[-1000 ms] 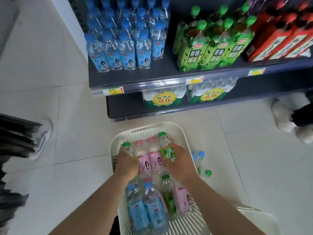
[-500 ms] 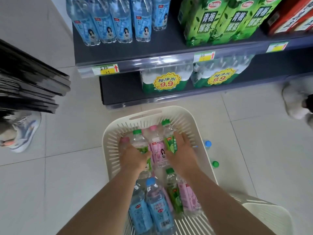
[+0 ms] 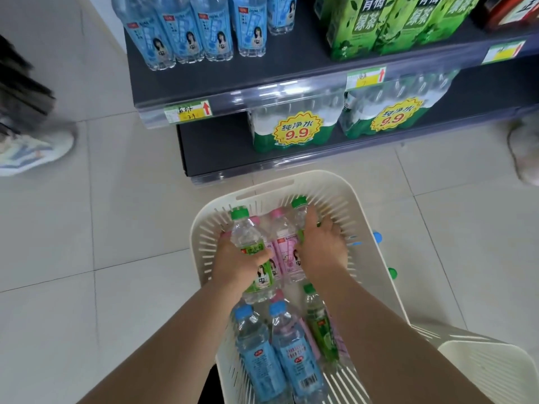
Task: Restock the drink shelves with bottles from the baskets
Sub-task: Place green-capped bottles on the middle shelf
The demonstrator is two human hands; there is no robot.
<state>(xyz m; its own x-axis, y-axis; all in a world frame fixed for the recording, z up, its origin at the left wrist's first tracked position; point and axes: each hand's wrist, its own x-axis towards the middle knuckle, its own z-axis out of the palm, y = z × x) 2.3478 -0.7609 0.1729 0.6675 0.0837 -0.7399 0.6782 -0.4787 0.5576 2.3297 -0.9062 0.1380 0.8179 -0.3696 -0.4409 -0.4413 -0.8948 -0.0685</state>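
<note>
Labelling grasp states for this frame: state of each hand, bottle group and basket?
left hand, grips green-capped bottle
right hand, grips second green-capped bottle
basket, on floor, partly filled
pink bottles, capped, lying between the hands
blue bottles, capped, lying at basket's near end
shelf bottles, upright

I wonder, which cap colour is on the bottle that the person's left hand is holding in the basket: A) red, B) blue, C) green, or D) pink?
C: the left hand grips a clear bottle with a green cap, next to pink-capped bottles in the basket; the right hand grips a second green-capped bottle.
</note>
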